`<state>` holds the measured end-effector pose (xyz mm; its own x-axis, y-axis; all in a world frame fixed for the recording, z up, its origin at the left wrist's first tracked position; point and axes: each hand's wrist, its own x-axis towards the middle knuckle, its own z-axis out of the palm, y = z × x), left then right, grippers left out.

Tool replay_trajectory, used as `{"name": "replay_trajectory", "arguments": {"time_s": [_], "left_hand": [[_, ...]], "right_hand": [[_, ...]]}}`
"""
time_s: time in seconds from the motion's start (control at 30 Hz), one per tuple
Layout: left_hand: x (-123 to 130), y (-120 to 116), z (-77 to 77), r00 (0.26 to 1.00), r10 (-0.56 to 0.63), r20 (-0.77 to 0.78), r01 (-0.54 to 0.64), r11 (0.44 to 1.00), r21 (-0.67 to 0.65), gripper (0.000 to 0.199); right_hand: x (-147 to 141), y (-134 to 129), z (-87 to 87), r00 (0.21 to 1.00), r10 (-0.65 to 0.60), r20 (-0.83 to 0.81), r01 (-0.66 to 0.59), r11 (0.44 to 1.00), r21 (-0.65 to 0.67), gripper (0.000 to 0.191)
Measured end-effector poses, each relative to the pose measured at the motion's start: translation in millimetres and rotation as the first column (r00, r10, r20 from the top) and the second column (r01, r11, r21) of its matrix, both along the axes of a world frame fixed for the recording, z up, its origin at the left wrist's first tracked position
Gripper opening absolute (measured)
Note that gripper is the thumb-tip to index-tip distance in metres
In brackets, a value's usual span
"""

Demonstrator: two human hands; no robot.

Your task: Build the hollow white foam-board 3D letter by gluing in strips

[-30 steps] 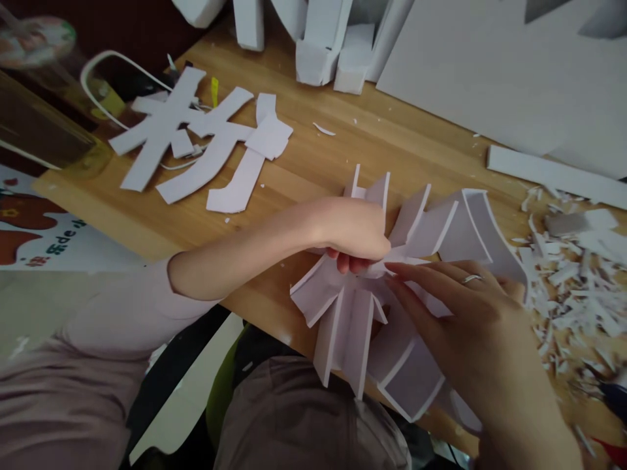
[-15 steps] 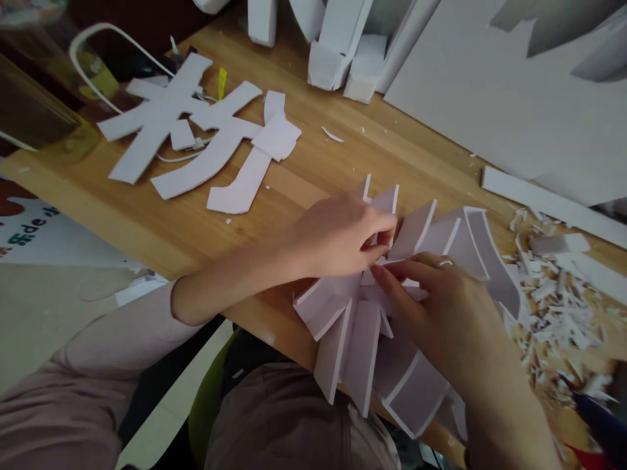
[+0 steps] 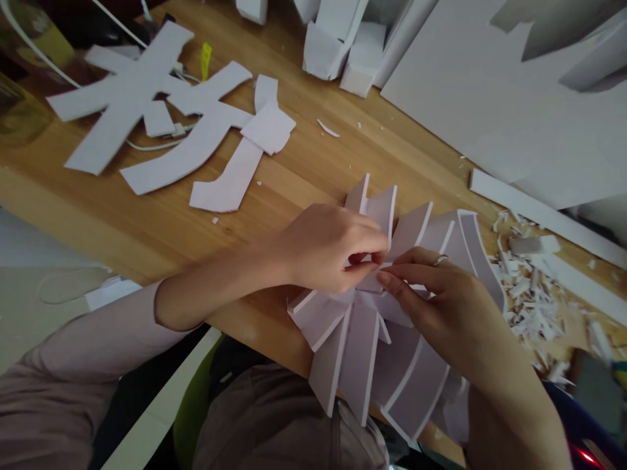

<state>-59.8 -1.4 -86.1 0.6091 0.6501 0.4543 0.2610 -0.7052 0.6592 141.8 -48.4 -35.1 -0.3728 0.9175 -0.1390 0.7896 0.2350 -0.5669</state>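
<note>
A white foam-board structure [image 3: 360,352] with several upright walls stands at the table's front edge, its strips fanning out from the middle. Over its centre, my left hand [image 3: 337,248] is closed, thumb and forefinger pinched at the thin edge of a foam-board strip. My right hand [image 3: 441,294], with a ring on one finger, comes in from the right and pinches at the same spot, its fingertips almost touching the left ones. The hands hide the middle of the structure, and the exact piece between the fingertips is hard to see.
Flat white cut-out shapes [image 3: 210,130] lie at the left over a white cable [image 3: 151,147]. White offcuts [image 3: 526,294] are heaped at the right beside a long white strip [image 3: 548,209]. A large white board [image 3: 490,98] and boxy white pieces [image 3: 328,49] stand at the back.
The view has shifted a little, so the cut-outs appear further left. Both hands stay pinched at the structure's centre, with slight finger movement. A dark object with a red light shows at lower right.
</note>
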Motion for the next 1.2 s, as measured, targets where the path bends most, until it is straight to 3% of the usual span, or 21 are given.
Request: {"name": "replay_trajectory", "arguments": {"time_s": [0.23,0.5,0.67,0.77,0.97,1.2], "left_hand": [[-6.2,-3.8,6.9,0.967,-0.013,-0.255,0.042,0.993,0.109,0.022],[-4.4,-2.9,7.3,0.984,-0.048,-0.174,0.047,0.999,-0.010,0.008],[1.1,-7.9,18.4,0.974,0.013,-0.227,-0.040,0.993,-0.113,0.036],[6.3,-15.3,26.2,0.956,0.047,-0.289,-0.097,0.982,-0.160,0.042],[13.1,-25.3,29.3,0.935,0.090,-0.344,-0.164,0.968,-0.192,0.025],[11.5,-35.3,30.2,0.948,0.108,-0.300,-0.180,0.958,-0.224,0.025]], "right_hand": [[-2.2,-0.1,2.9,1.000,0.000,0.012,0.000,1.000,-0.018,0.030],[-1.0,-0.3,1.2,0.999,0.013,-0.042,-0.012,1.000,0.008,0.026],[0.5,-0.1,-0.6,0.998,-0.014,-0.057,0.014,1.000,-0.008,0.025],[-0.2,1.2,1.1,0.999,-0.021,-0.048,0.020,0.999,-0.027,0.023],[-0.6,6.8,6.2,1.000,-0.022,-0.001,0.021,0.993,-0.116,0.020],[-4.0,6.6,8.3,0.996,-0.031,0.083,0.038,0.995,-0.093,0.021]]}}
